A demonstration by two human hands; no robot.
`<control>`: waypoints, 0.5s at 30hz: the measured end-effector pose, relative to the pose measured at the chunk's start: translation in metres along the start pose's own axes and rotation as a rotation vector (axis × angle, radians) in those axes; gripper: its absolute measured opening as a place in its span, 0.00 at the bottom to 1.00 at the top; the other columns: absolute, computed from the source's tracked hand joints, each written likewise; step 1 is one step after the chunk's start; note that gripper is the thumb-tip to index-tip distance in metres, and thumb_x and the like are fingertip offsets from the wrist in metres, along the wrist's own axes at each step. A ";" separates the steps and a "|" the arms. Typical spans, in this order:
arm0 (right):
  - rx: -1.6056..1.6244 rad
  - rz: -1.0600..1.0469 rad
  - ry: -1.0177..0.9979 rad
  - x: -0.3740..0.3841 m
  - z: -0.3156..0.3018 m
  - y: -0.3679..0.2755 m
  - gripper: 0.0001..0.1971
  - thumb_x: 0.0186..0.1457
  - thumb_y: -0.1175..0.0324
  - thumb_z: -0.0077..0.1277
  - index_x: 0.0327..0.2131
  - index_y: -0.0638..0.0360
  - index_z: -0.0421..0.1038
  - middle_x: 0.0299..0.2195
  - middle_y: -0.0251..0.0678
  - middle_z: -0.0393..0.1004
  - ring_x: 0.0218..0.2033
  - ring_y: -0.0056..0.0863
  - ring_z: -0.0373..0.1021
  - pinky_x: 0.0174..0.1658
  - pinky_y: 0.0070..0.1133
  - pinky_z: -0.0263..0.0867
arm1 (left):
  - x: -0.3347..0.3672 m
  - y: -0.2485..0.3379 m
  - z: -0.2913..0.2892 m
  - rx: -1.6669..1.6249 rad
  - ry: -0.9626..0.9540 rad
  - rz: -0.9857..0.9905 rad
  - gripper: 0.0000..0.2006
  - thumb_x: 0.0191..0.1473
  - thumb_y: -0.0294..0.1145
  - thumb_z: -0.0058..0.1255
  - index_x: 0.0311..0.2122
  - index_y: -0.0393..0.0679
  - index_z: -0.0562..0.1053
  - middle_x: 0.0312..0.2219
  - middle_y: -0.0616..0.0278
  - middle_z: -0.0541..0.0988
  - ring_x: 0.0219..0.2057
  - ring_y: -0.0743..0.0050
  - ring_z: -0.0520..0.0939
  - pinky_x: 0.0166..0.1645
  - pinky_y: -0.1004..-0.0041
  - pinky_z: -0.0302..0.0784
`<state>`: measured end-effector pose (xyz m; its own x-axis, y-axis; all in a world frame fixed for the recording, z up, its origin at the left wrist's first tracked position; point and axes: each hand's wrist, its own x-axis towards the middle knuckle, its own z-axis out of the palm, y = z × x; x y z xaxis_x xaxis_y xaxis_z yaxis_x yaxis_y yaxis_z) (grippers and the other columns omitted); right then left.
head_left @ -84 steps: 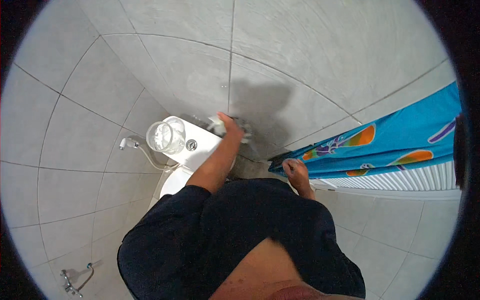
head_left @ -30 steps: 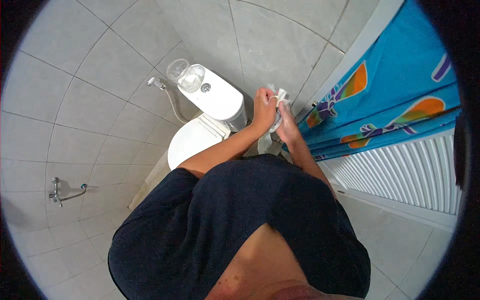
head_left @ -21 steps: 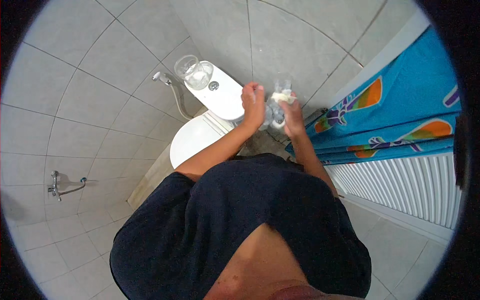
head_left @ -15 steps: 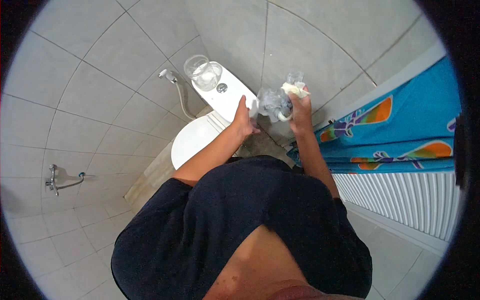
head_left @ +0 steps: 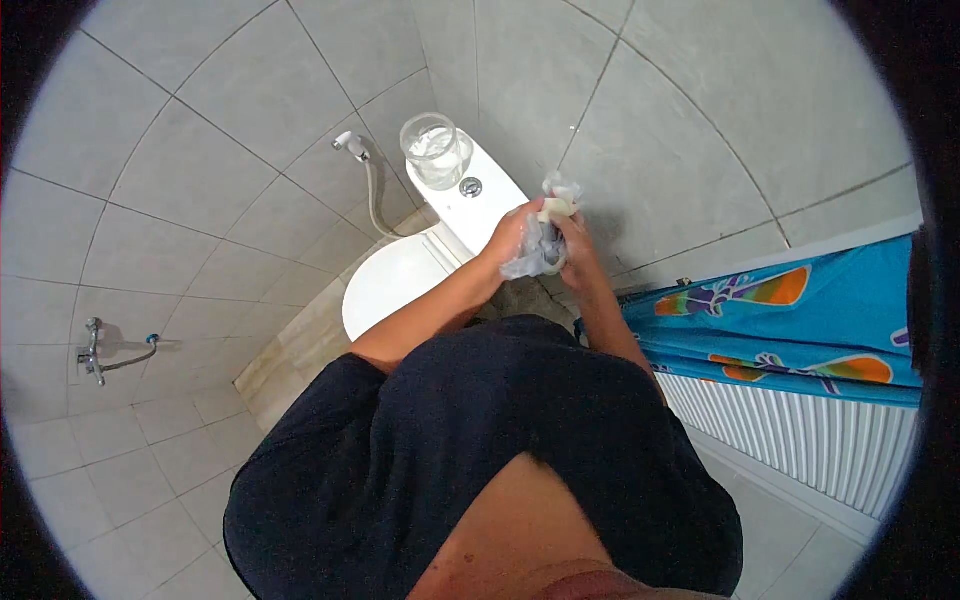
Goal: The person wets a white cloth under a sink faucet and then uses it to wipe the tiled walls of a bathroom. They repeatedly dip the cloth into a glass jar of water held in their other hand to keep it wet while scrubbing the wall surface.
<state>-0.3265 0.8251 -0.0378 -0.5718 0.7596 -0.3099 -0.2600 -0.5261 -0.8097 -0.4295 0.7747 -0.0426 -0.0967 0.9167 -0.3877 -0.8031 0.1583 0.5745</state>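
Both hands meet over a crumpled translucent plastic bag (head_left: 532,258), just off the right end of the white toilet tank (head_left: 490,180). My left hand (head_left: 508,238) grips the bag's left side, its fingertips partly hidden. On the other side, my right hand (head_left: 578,250) is closed round the bag and a cream-coloured crumpled wad (head_left: 558,208) that shows at the top. A puff of clear plastic (head_left: 562,185) sticks out beyond the wad. What the bag contains, if anything, is hard to make out.
A clear round container (head_left: 436,155) with white contents stands on the tank beside the flush button (head_left: 471,187). The toilet lid (head_left: 395,285) is down. A hand sprayer (head_left: 350,145) hangs on the left wall, a tap (head_left: 95,350) further left. A blue patterned cloth (head_left: 780,310) hangs at right above a white radiator (head_left: 780,430).
My left hand, held apart from the bag before, has moved right and taken hold of it. My right hand has brought the bag and wad left and slightly nearer.
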 end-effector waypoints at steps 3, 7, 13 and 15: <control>0.011 0.217 -0.001 0.006 0.013 -0.003 0.18 0.46 0.72 0.44 0.43 0.62 0.57 0.36 0.36 0.65 0.34 0.23 0.65 0.37 0.21 0.63 | 0.004 0.010 -0.008 0.420 0.177 0.292 0.15 0.50 0.40 0.39 0.32 0.37 0.70 0.26 0.59 0.72 0.28 0.69 0.72 0.34 0.72 0.66; -0.223 0.106 -0.094 0.032 0.031 -0.016 0.17 0.46 0.73 0.45 0.41 0.63 0.59 0.33 0.35 0.67 0.33 0.23 0.66 0.37 0.21 0.64 | -0.010 0.048 -0.004 1.065 0.324 0.971 0.13 0.48 0.36 0.41 0.26 0.35 0.70 0.24 0.55 0.70 0.28 0.66 0.70 0.35 0.71 0.64; -0.372 -0.232 -0.162 0.069 0.102 -0.059 0.14 0.45 0.73 0.45 0.39 0.62 0.61 0.32 0.35 0.68 0.33 0.22 0.66 0.37 0.19 0.63 | -0.023 0.114 -0.060 1.112 0.700 1.072 0.16 0.36 0.26 0.49 0.36 0.41 0.68 0.33 0.54 0.65 0.36 0.60 0.67 0.43 0.69 0.62; -0.465 -0.358 -0.110 0.079 0.137 -0.072 0.14 0.45 0.73 0.45 0.39 0.61 0.61 0.32 0.35 0.68 0.33 0.23 0.66 0.37 0.19 0.62 | -0.017 0.125 -0.092 1.394 0.831 1.103 0.20 0.34 0.27 0.51 0.39 0.42 0.67 0.36 0.51 0.63 0.38 0.56 0.66 0.45 0.68 0.61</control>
<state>-0.4593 0.8704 0.0642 -0.5955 0.8014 0.0559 -0.0973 -0.0029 -0.9952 -0.5824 0.7457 -0.0301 -0.6874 0.4965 0.5301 0.6968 0.2448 0.6742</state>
